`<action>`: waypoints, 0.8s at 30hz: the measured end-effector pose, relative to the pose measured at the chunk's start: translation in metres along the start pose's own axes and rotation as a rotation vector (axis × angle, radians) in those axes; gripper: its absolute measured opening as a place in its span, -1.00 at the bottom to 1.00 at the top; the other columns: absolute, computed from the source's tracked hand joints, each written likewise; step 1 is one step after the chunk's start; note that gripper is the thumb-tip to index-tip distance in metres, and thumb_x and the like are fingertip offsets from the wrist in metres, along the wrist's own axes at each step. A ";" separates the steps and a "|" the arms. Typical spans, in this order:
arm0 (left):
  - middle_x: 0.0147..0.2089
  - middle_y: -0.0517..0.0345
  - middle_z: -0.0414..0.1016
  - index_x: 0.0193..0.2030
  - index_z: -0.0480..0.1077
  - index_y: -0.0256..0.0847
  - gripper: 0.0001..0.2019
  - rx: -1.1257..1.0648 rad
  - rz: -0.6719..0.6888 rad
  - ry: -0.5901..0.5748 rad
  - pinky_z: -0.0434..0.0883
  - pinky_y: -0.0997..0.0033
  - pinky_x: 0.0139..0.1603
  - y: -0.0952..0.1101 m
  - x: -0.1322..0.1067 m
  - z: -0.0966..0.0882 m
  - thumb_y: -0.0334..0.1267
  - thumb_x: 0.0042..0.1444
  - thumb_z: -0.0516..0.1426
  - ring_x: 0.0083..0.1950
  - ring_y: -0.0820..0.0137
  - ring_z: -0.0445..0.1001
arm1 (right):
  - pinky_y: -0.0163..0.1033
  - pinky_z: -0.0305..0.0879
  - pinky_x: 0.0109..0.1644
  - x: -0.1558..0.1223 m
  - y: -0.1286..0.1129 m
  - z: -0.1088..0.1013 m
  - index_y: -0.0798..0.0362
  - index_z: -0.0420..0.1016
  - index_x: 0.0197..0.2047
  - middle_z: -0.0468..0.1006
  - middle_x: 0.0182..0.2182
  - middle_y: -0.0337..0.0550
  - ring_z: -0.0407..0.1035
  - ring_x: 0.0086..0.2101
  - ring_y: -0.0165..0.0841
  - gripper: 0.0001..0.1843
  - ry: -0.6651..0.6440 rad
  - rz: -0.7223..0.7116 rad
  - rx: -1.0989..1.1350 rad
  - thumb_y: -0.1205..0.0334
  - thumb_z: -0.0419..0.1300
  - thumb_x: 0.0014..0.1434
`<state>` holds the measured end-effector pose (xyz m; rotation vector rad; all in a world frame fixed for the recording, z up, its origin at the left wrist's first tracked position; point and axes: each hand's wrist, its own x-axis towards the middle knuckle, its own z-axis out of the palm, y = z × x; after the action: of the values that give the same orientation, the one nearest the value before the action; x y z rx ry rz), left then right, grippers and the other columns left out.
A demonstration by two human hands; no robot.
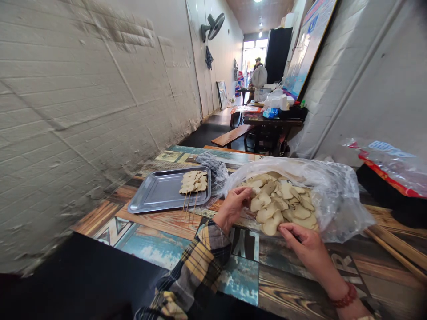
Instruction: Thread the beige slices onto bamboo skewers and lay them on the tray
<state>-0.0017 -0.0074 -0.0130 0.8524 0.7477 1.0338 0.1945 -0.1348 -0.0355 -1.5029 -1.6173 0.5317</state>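
We see 2 hands at work over a table [160,224]. Left hand [231,205]: thumb and fingers drawn in close at the far end of a row [263,214] of pale slices; we can't tell what sits between the tips. Right hand [304,243]: thumb and forefinger narrow, pinching the edge of the nearest slice [271,225] in that row. The row lies over the near left side of the pile [302,206], which sits in the open mouth of a clear bag [345,193].

Left of the bag we have a metal tray [155,191]; skewered slices [193,181] lie at its right end, with at least 3 sticks [189,202] poking over the near rim. Grey cloth [210,161] bunched just behind the tray. We note a plaid sleeve [203,253] on the left arm and a red bracelet [346,297] on the right wrist. 1 fan [216,26] on the wall, 1 person [258,63] far back.
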 end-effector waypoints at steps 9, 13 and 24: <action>-0.54 0.28 0.35 -0.50 0.42 -0.27 -0.55 -0.005 -0.046 0.055 0.12 0.49 -0.49 -0.007 0.000 0.003 -0.01 -0.34 0.49 -0.54 0.57 0.24 | -0.16 0.56 -0.27 0.000 0.003 0.008 -0.03 0.69 -0.36 0.73 -0.39 -0.08 0.63 -0.39 -0.18 -0.56 0.093 -0.136 -0.080 -0.10 0.10 0.30; -0.55 0.28 0.34 -0.54 0.39 -0.26 -0.55 0.030 -0.021 0.101 0.09 0.49 -0.50 -0.010 0.001 0.004 -0.01 -0.35 0.48 -0.54 0.57 0.21 | -0.17 0.57 -0.27 -0.002 0.006 0.012 -0.02 0.68 -0.34 0.73 -0.39 -0.08 0.63 -0.39 -0.19 -0.60 0.112 -0.175 -0.098 -0.02 0.11 0.32; -0.57 0.32 0.28 -0.58 0.27 -0.21 -0.62 0.124 0.049 0.209 0.09 0.50 -0.50 -0.012 -0.001 0.010 -0.10 -0.31 0.38 -0.54 0.56 0.19 | -0.17 0.58 -0.21 -0.004 0.007 0.021 -0.01 0.68 -0.30 0.73 -0.35 -0.06 0.64 -0.35 -0.20 -0.60 0.117 -0.262 -0.189 0.05 0.07 0.38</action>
<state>0.0111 -0.0139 -0.0182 0.8803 0.9795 1.1413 0.1815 -0.1322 -0.0538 -1.3981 -1.7764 0.1467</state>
